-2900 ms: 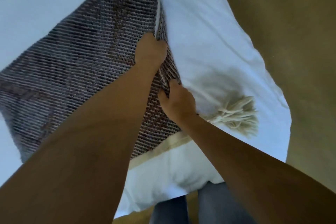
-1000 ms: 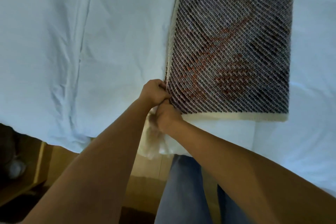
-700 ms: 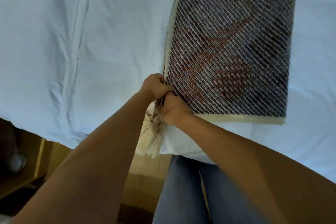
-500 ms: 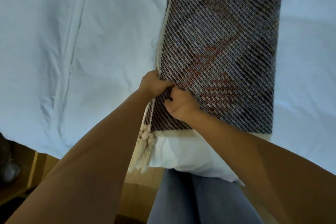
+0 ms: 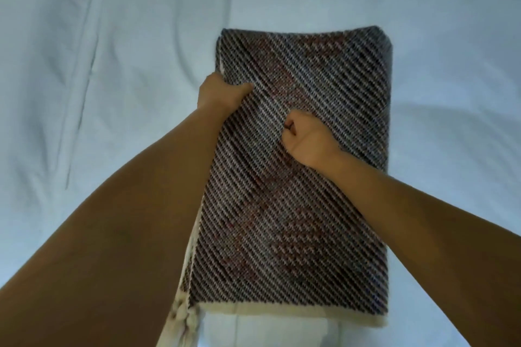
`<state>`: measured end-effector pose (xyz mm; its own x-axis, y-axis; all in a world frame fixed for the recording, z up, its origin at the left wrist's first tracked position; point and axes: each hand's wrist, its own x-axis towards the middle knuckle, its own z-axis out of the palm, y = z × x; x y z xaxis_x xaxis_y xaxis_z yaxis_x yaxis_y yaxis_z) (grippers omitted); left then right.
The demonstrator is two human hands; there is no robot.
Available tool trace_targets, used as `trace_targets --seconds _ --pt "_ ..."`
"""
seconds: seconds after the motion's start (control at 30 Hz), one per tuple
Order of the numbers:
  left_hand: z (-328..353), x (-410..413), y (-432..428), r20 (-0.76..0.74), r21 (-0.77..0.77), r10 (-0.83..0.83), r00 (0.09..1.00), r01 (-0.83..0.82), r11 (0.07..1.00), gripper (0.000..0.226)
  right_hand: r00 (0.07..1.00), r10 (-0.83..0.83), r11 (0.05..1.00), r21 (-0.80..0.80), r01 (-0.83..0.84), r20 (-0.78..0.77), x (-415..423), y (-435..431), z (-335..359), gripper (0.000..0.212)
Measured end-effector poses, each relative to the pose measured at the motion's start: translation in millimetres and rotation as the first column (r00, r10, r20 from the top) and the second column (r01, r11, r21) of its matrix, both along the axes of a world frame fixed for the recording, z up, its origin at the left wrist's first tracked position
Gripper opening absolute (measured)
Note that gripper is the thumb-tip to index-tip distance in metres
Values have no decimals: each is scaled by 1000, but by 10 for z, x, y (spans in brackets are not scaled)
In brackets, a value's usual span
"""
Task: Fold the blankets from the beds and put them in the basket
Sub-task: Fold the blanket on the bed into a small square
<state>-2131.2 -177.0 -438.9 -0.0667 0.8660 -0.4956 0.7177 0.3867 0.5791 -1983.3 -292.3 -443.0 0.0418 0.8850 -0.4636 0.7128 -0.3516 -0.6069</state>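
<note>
With the left hand point(image 5: 222, 93) clamped on the blanket point(image 5: 296, 191) edge and the right hand point(image 5: 306, 139) fisted in its top layer, uneven pulling could skew the fold on the bed point(image 5: 98, 65).

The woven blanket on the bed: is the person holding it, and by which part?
Yes. The left hand grips the blanket by its left edge; the right hand is fisted on its middle.

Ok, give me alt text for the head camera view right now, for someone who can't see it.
Both hands grip a folded, dark woven blanket lying on a white bed sheet: the left hand holds its left edge, the right hand is fisted in the cloth near the middle. A cream border and tassels show at the near end. No basket is visible.
</note>
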Motion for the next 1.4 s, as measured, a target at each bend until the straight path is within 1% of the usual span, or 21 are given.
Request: trace_targets --seconds 0.07,0.13,0.2,0.27,0.37,0.47,0.53,0.6,0.63,0.73,0.8,0.97,1.07,1.13,1.17,1.23,1.27,1.3,1.33,1.37,1.4 --pt "-13 95 226 -8 45 3 1000 -2 999 76 999 8 996 88 -12 46 109 204 -15 28" --pt "-50 180 415 6 79 44 999 -44 996 77 991 -8 980 196 -19 135 204 420 -25 35" --pt "-102 253 562 0 106 75 997 -75 991 68 972 -32 965 262 -31 233 307 636 -51 47" --pt "-161 300 658 -34 135 83 996 -78 988 57 956 -59 962 273 -22 286 400 831 -87 59" --pt "-250 324 743 -62 157 84 995 -73 985 50 938 -33 967 250 -58 345 470 1053 -167 70" --pt "-349 286 781 -54 217 74 996 -60 974 33 909 59 969 196 -152 413 477 1247 -219 68" --pt "-410 210 781 -81 256 95 992 -72 964 26 870 126 972 118 -205 476 511 1392 -208 65" --pt "-472 116 766 -115 272 123 986 -88 958 26 815 206 968 9 -251 542 606 1481 -188 70" --pt "-496 82 760 -135 271 127 983 -87 959 27 810 220 970 -38 -239 544 685 1497 -175 73" --pt "-548 61 766 -208 259 88 974 -32 965 32 859 185 982 -130 -139 478 1044 1455 -130 77" --pt "-576 83 772 -248 261 63 967 4 965 36 865 207 975 -171 -143 458 1327 1372 -114 84" --pt "-666 129 753 -324 283 18 946 79 956 42 804 270 962 -178 -205 529 1855 1124 -163 90" --pt "-647 178 765 -376 259 14 927 91 962 42 763 241 970 -126 -208 599 1927 1129 -213 88" --pt "-572 249 783 -411 278 28 911 95 956 37 743 183 979 -51 -198 644 1870 1156 -236 80" --pt "-520 292 787 -442 321 24 897 133 938 36 743 129 984 9 -179 657 1794 1162 -240 72" --pt "-420 436 734 -506 421 -40 862 287 861 50 754 19 982 131 -139 657 1499 1128 -232 55" --pt "-375 550 666 -513 449 -109 851 374 812 57 780 -32 972 200 -120 625 1275 1086 -236 52" --pt "-349 677 549 -516 457 -200 833 465 758 59 823 -70 959 265 -100 564 1027 1021 -242 55" --pt "-358 802 383 -521 439 -307 796 559 704 58 875 -88 950 306 -70 475 783 921 -258 58" --pt "-389 903 186 -520 390 -416 746 641 661 56 920 -85 951 307 -40 382 581 790 -297 58" --pt "-441 958 -5 -505 320 -506 699 696 643 55 944 -68 961 275 -25 323 455 638 -355 58"
